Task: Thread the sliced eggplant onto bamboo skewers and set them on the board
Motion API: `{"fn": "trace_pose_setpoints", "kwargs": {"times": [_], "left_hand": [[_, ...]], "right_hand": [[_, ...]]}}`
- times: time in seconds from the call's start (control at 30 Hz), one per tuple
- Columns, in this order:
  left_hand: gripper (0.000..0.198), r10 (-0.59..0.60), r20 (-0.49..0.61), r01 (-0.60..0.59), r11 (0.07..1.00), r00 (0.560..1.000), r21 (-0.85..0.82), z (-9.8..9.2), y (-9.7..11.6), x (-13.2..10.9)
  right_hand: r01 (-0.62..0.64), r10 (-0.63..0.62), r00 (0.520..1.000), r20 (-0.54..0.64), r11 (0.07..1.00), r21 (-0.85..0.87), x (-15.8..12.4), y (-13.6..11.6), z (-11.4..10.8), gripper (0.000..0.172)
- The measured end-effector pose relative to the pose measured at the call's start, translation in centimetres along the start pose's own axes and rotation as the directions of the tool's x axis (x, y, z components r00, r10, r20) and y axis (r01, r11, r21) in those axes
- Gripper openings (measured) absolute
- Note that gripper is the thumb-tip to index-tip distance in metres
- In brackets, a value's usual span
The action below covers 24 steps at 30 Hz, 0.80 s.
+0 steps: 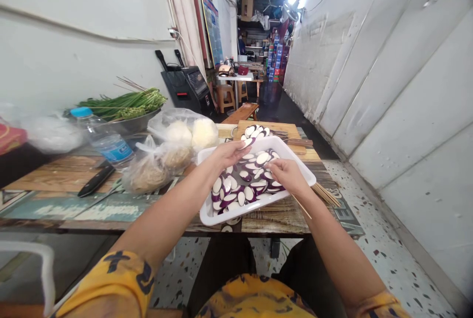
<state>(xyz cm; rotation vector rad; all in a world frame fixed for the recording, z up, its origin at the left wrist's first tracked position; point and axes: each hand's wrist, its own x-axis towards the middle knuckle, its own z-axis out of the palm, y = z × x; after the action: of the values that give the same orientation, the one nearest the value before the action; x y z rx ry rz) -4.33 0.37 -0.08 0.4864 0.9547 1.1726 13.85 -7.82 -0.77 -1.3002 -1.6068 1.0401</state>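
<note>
A white plastic tray (205, 215) full of purple-skinned eggplant slices (248, 193) stands on the table before me. Over its far left part, my left hand (232, 154) pinches one eggplant slice (247, 143) between thumb and fingers. My right hand (286, 174) is above the tray's right side, its fingers closed on a thin wooden skewer (301, 207) whose end sticks out below the wrist. The skewer's front end is hidden by the fingers. More slices lie heaped on a cutting board (291, 129) behind the tray.
Bundled skewers (325, 194) lie right of the tray, and a knife (298, 142) rests on the board. To the left are bagged food (148, 172), a water bottle (107, 143), a black-handled knife (96, 181) and a metal bowl of greens (129, 106). A white wall (399, 61) runs along the right.
</note>
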Motion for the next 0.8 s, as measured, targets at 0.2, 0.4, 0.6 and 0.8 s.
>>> {"fn": "trace_pose_setpoints", "kwargs": {"times": [0.2, 0.4, 0.6, 0.8], "left_hand": [[0.011, 0.026, 0.004, -0.026, 0.999, 1.000, 0.029, 0.3, -0.2, -0.4], [0.011, 0.038, 0.059, -0.042, 0.997, 0.998, 0.070, 0.2, -0.5, -0.6], [0.004, 0.012, 0.027, -0.014, 0.996, 1.000, 0.088, 0.7, -0.5, -0.8], [0.004, -0.049, -0.002, 0.049, 0.996, 0.999, 0.075, 1.0, -0.5, -0.9]], "right_hand": [[0.027, -0.028, 0.999, -0.018, 0.997, -0.072, 0.3, 0.5, -0.1, 0.028], [0.012, -0.013, 0.999, -0.030, 0.999, -0.045, 0.5, 0.9, 0.0, 0.028], [0.036, -0.037, 0.999, -0.030, 0.999, -0.035, 0.5, 0.7, 0.1, 0.028], [0.078, -0.081, 0.996, -0.023, 0.993, -0.084, 0.2, 0.4, 0.1, 0.029]]}}
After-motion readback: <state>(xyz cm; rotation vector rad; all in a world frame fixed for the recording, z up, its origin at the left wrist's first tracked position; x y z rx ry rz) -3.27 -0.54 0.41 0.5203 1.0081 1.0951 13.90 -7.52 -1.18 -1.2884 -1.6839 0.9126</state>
